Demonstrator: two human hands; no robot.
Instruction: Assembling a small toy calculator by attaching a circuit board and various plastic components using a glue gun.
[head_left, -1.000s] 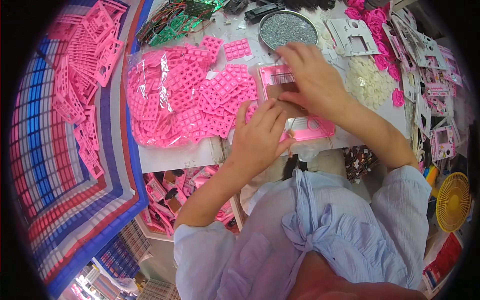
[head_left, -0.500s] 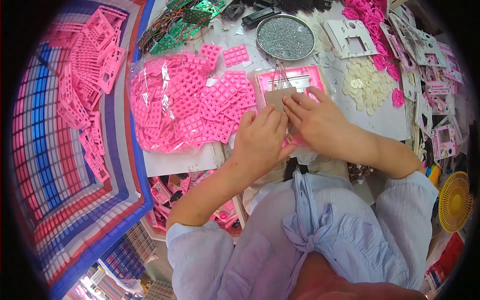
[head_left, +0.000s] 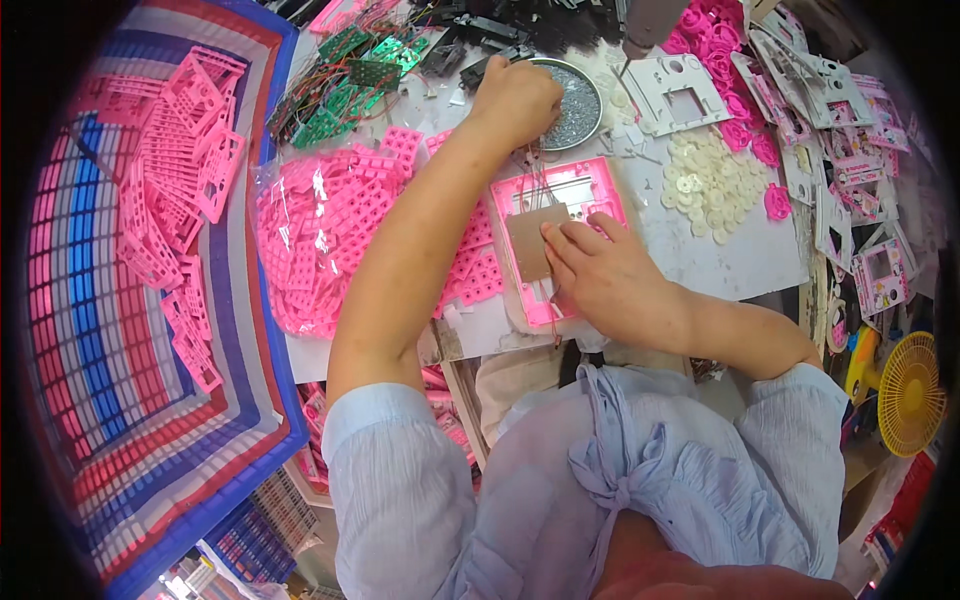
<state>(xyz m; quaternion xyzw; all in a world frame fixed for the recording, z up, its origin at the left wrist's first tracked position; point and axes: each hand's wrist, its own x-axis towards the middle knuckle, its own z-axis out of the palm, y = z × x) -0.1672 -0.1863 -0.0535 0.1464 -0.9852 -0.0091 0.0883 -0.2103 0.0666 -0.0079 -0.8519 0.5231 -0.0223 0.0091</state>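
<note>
A pink plastic case [head_left: 612, 190] lies open side up, with thin wires at its upper end. On it rests a flat brown board [head_left: 530, 262], partly under my right hand [head_left: 615, 275]. That hand's fingers are spread and stretched out, their tips pressing on the board and over the case. My left hand [head_left: 512, 98] reaches to the far side, at the left rim of a round metal dish [head_left: 601, 112] full of small silvery screws [head_left: 572, 92]. Its fingers are curled down toward the screws; what they pinch, if anything, is hidden.
Left of the case lies a clear bag of pink keypads [head_left: 310, 235]. Green circuit boards [head_left: 345, 110] with wires sit behind it. To the right are cream discs [head_left: 710, 185], white panels [head_left: 675, 95] and pink coiled parts [head_left: 735, 105]. A dark tool [head_left: 645, 30] hangs above the table.
My left hand has left the brown board and moved up to the screw dish. My right hand stays on the board. The hanging tool now shows at the top.
</note>
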